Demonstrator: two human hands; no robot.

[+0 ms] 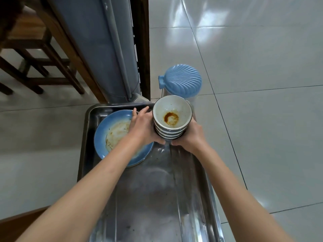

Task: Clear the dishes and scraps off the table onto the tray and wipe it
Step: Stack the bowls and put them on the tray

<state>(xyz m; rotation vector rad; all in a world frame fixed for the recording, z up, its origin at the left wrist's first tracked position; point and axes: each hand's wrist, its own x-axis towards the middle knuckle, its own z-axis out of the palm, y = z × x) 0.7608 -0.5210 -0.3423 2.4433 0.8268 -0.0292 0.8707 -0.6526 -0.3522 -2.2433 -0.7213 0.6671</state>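
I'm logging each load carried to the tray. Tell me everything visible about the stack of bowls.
The stack of bowls is several nested, glazed ceramic-looking bowls, off-white inside with dark-banded rims. The top one holds a brown sauce stain and specks. It stands upright over the far right part of the metal tray, beside the blue plate. The left hand and right hand grip its lower sides.

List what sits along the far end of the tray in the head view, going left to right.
Blue plate → left hand → stack of bowls → right hand, all over the metal tray.
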